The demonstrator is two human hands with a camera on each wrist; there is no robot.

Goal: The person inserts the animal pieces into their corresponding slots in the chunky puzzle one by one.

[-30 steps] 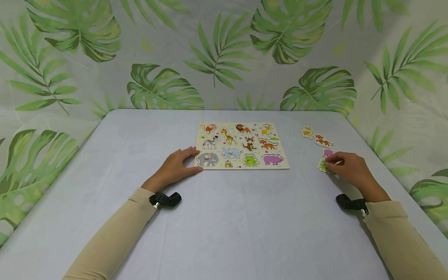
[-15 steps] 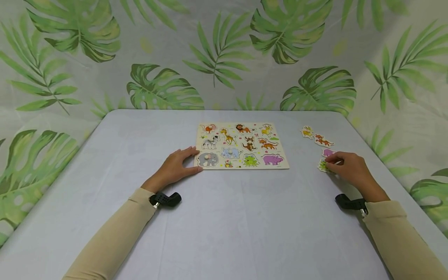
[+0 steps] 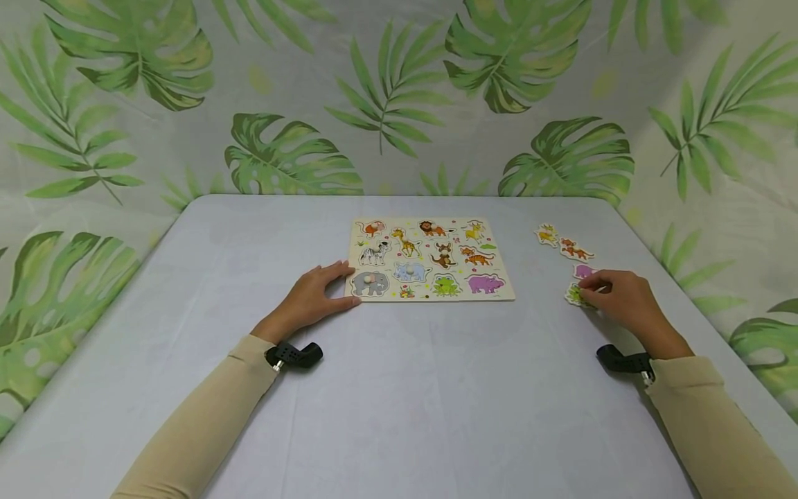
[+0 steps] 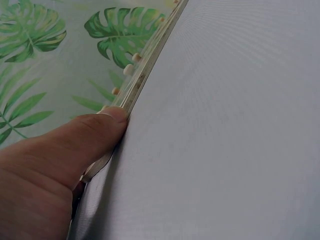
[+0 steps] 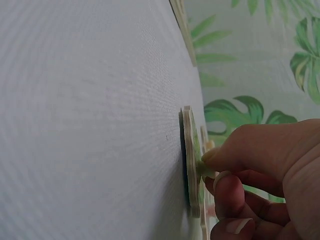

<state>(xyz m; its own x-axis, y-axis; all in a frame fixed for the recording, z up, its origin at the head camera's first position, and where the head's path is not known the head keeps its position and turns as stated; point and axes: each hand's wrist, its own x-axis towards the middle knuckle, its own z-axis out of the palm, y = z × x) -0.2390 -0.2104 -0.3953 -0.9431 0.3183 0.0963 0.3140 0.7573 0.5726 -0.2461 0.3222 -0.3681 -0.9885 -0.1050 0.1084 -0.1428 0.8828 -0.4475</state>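
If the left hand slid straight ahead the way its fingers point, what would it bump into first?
The left hand already touches the near left corner of the puzzle board, so it would push that board first. Just past the edge sits the gray elephant piece, probably next in line.

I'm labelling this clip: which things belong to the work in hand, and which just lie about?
In the work:
- green piece, pinched by its peg in the right hand
- puzzle board, steadied by the left hand

Lying about:
- purple piece
- orange piece
- yellow piece
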